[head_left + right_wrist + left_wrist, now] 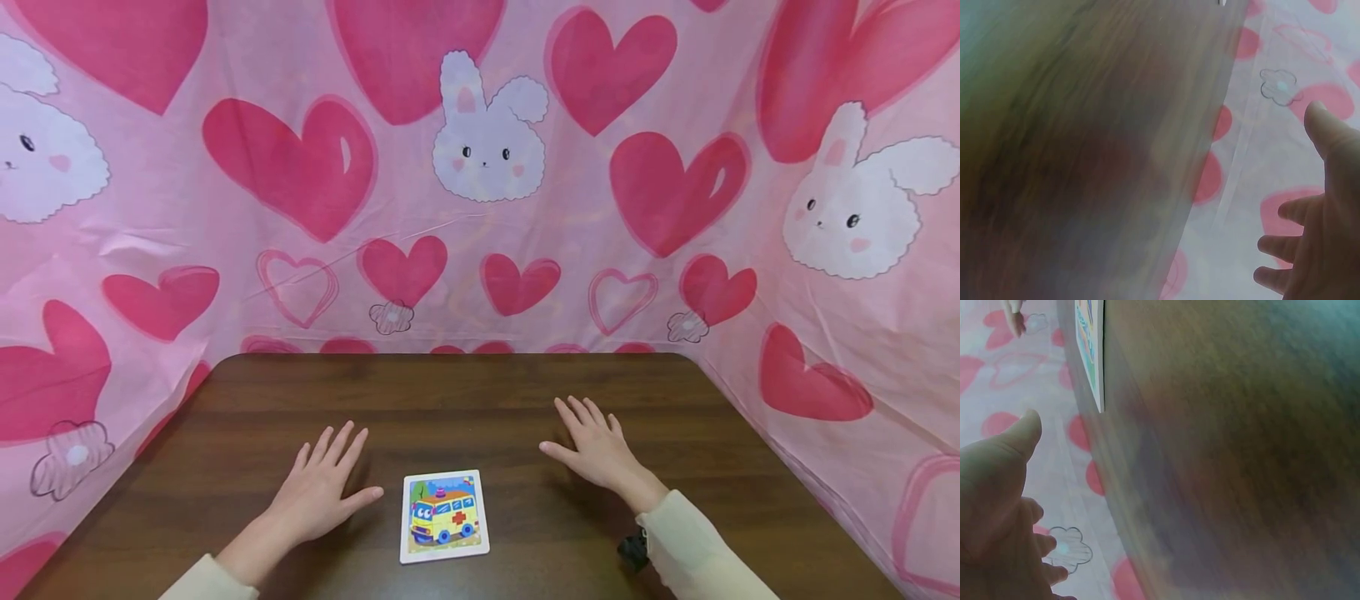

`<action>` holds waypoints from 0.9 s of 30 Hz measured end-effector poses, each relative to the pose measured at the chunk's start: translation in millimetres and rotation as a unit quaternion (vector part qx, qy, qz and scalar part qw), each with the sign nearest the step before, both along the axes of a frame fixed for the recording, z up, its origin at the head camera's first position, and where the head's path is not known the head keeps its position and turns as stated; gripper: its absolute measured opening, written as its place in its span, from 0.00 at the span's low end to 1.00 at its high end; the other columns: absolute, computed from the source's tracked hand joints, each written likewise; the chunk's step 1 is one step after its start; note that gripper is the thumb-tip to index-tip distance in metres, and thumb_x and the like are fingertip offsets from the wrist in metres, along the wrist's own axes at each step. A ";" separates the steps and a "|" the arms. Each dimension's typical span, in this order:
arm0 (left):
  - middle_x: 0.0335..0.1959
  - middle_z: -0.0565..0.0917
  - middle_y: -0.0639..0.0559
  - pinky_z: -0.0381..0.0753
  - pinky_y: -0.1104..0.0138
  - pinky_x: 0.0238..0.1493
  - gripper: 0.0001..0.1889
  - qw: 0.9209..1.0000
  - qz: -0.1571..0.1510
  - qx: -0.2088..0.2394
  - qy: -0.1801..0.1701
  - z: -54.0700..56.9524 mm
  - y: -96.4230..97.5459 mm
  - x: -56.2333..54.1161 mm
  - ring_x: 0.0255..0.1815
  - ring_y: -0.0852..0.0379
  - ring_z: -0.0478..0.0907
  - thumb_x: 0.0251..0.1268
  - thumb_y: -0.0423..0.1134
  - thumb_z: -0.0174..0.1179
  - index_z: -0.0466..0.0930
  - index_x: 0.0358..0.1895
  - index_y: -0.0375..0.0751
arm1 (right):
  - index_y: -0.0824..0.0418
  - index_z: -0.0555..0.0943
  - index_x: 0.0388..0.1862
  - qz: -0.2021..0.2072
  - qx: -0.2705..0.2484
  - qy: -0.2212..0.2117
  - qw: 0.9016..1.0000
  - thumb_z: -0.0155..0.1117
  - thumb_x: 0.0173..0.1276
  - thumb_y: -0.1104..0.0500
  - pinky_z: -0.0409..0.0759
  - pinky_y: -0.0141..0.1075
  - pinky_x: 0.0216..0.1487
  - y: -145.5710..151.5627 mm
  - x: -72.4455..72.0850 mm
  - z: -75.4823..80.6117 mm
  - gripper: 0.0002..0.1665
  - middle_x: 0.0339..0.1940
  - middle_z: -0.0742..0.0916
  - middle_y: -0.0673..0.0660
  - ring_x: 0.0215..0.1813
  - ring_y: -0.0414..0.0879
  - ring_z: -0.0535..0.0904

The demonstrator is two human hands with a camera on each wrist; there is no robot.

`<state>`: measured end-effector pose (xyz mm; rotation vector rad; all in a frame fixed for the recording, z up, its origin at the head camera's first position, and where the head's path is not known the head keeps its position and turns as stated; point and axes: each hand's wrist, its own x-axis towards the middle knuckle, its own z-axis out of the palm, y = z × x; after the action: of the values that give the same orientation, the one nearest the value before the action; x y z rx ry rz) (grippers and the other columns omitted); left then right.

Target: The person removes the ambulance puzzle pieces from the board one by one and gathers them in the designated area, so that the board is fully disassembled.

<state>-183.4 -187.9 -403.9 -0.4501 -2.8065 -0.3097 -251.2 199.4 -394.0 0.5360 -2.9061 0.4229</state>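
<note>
A square picture puzzle or card (444,515) with a white border lies flat on the table, showing a yellow cartoon ambulance with a red cross. To its left, my left hand (318,487) is held over the table with fingers spread and nothing in it. My right hand (596,446) is to the right and farther back, fingers also spread, holding nothing. Both hands are apart from the picture. In the left wrist view, the picture's edge (1099,369) shows beyond the left thumb. The right wrist view has the right hand (1329,206) with bare fingers extended.
The dark brown wooden table (465,400) has rounded far corners. A pink cloth (465,225) printed with hearts and white rabbits hangs behind it and along both sides. A dark band (634,550) is on the right wrist, below the pale sleeve (697,542).
</note>
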 end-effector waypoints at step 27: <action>0.69 0.57 0.37 0.50 0.38 0.60 0.45 0.996 -0.033 0.012 -0.085 -2.6 20.5 -1.2 0.67 0.34 0.52 0.55 0.62 0.58 0.58 0.68 0.34 | 0.57 0.60 0.71 0.067 -0.063 -0.054 0.994 0.57 0.60 0.34 0.53 0.59 0.62 -58.8 2.7 3.1 0.47 0.68 0.67 0.59 0.68 0.56 0.58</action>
<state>-184.6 -167.4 -406.6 -0.5362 -2.9521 -0.4144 -248.5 140.6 -390.8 0.7103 -2.9291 0.6696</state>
